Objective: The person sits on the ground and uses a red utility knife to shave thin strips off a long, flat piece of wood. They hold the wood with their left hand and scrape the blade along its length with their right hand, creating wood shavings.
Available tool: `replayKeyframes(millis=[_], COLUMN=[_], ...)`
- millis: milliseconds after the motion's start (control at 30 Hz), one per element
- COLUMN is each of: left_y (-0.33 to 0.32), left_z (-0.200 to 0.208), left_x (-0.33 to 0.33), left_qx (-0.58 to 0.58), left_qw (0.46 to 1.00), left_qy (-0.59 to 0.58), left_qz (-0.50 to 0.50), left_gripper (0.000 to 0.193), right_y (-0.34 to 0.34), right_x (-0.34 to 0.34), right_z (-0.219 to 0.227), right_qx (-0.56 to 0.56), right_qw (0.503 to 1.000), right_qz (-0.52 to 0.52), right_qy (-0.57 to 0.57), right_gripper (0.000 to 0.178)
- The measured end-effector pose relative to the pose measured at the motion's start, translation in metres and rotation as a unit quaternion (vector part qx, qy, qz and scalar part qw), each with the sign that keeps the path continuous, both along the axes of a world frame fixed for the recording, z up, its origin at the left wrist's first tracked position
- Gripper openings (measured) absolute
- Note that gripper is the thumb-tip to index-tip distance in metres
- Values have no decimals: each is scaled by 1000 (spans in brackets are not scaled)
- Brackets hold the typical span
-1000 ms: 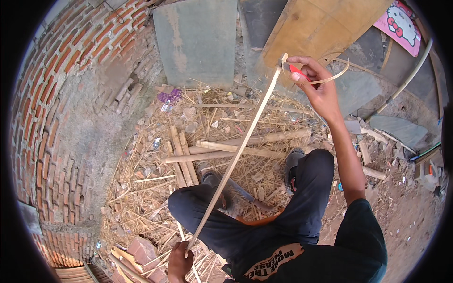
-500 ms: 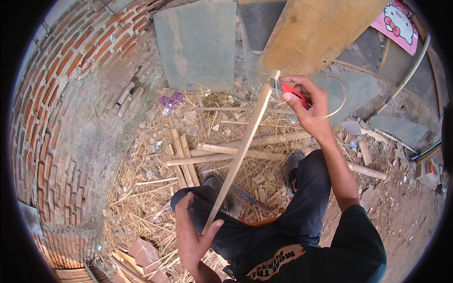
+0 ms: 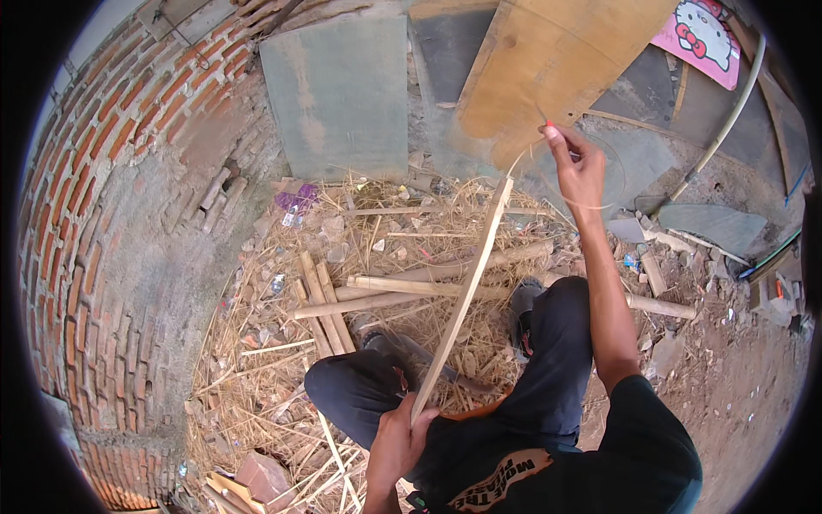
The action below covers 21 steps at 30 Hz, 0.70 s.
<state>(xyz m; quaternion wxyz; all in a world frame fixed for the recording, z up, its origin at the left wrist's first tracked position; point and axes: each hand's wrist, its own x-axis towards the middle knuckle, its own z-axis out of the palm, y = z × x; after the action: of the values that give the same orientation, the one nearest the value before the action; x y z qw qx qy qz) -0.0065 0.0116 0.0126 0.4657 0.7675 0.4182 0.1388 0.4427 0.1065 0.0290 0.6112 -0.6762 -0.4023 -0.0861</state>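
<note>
My left hand [image 3: 397,444] is closed round the lower end of a long split bamboo strip [image 3: 463,300], close to my lap. The strip slants up and away to the right. Beyond its far tip, my right hand [image 3: 583,173] is closed on a red utility knife [image 3: 545,128]. Most of the handle is hidden in the fingers, and the thin blade points up, apart from the strip. A fine curled shaving [image 3: 517,158] rises from the strip's tip and loops near my right hand.
Bamboo pieces [image 3: 322,300] and poles [image 3: 428,287] lie on straw and rubble before my feet. A brick wall [image 3: 94,283] stands at left. Grey-green [image 3: 338,103] and brown boards [image 3: 556,64] lean at the back. A pale pipe [image 3: 723,141] stands at right.
My right hand has lifted the knife off the strip's tip, upward. My left hand, spread beside the lower end before, has closed round it. The far tip sits lower.
</note>
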Motion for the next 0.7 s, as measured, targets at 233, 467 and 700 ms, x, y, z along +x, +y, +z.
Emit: replayKeyframes(millis=[233,467,700], left_y=[-1,17,19], left_z=[-20,-27,-18], left_x=[-42,-37,-29], left_qx=[-115,-215,-222], left_qw=[987,949,948], left_qy=[-46,-184,-172], left_qz=[104,141,147], left_gripper=[39,56,59], right_y=[-42,-68,-244], right_x=[50,190,214], right_z=[-13,-181,-346], right_qx=[-491,-686,-737], right_qw=[864,719,604], right_qz=[88,31,93], right_qy=[-68,-109,290], right_gripper=[41,41,27])
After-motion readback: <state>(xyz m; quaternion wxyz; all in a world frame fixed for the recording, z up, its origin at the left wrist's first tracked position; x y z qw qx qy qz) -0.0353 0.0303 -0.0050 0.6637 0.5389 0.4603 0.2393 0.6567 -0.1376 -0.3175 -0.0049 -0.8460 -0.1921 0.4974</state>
